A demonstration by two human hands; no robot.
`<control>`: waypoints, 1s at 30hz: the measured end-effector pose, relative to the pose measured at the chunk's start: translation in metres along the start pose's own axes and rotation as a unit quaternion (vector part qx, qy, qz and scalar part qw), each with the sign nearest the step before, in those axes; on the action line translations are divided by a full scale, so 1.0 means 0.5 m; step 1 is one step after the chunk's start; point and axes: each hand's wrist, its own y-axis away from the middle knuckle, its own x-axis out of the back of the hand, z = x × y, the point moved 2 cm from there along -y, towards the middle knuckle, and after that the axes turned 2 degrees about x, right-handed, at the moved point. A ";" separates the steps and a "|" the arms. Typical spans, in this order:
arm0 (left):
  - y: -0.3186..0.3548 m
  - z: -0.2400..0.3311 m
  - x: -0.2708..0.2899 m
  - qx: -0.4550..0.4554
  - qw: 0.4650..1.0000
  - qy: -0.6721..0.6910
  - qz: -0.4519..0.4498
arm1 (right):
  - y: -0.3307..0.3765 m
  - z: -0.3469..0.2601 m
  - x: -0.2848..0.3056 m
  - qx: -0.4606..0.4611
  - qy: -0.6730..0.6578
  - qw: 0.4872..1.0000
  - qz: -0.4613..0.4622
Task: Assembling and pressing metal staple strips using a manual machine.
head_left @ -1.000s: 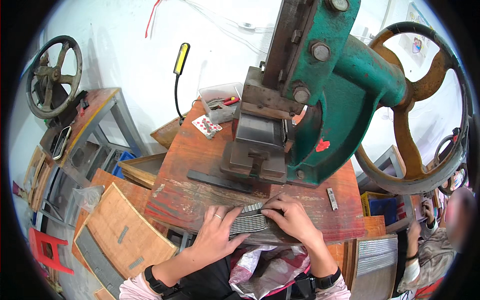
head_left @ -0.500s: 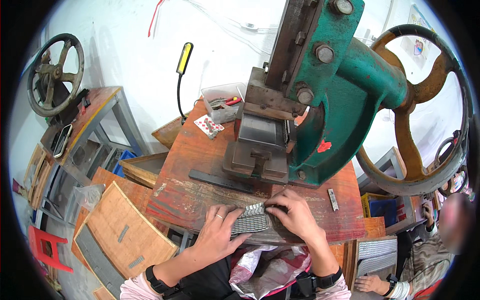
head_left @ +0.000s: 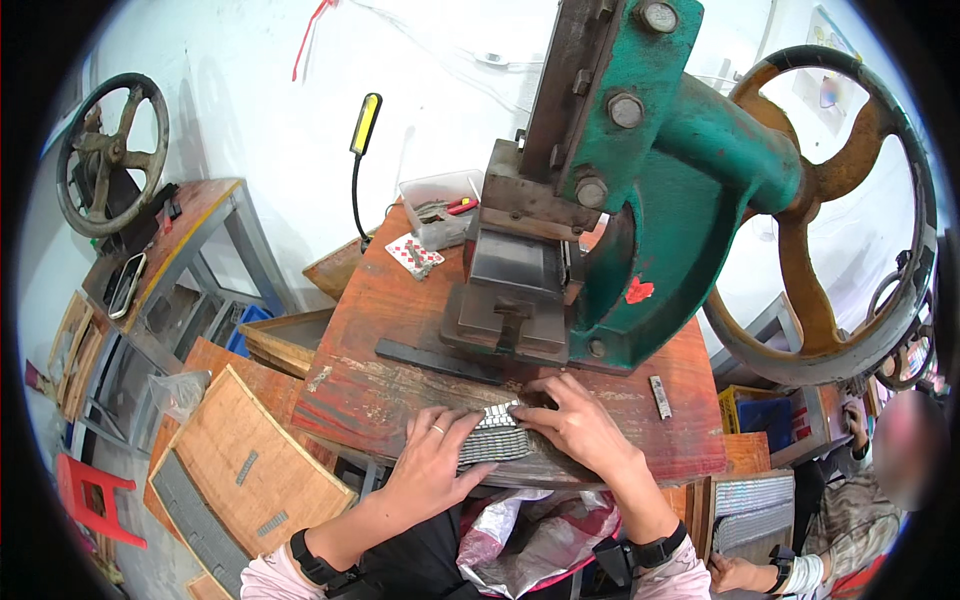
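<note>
At the front edge of the wooden table (head_left: 345,365) lies a small block of grey metal strips (head_left: 495,445), set side by side in rows of short segments. The strip at the far side shines brighter and sits at a slight tilt. My left hand (head_left: 437,462) clasps the block's left end, thumb on the near side and fingers on the far side. With bent fingers my right hand (head_left: 578,425) pinches the right end of the bright strip; its fingertips partly hide that end. A dark flat bar (head_left: 438,360) lies just beyond my hands.
A green hand press (head_left: 650,230) with a large wheel (head_left: 800,290) towers behind. A single metal strip (head_left: 660,397) lies right. Farther back are a clear plastic box (head_left: 440,235) and a lamp (head_left: 366,125). Wooden tray (head_left: 290,450) stands left; a co-worker's hand (head_left: 735,572) is right.
The view has shifted slightly. My right fingers have moved a little left along the bright strip, while my left hand keeps its hold. The co-worker's hand has curled and moved at the tray.
</note>
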 end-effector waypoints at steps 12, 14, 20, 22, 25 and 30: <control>0.002 -0.006 -0.003 -0.051 0.998 0.012 0.023 | 0.009 0.011 -0.002 -0.027 -0.102 0.994 0.040; 0.002 -0.004 -0.002 -0.043 0.999 0.013 0.025 | -0.001 0.015 -0.004 -0.039 -0.100 0.993 0.042; 0.002 -0.002 -0.003 -0.035 0.999 0.005 0.030 | -0.016 0.030 -0.025 -0.025 -0.069 0.997 0.031; 0.004 -0.002 -0.004 -0.038 0.999 0.000 0.036 | -0.021 0.023 -0.020 -0.046 -0.057 0.997 0.028; 0.005 -0.001 -0.001 -0.037 0.999 -0.018 0.036 | -0.027 0.012 -0.017 -0.050 -0.084 0.995 0.019; -0.002 0.008 0.005 -0.023 0.997 -0.045 0.050 | -0.007 0.011 -0.025 -0.046 -0.102 0.993 0.024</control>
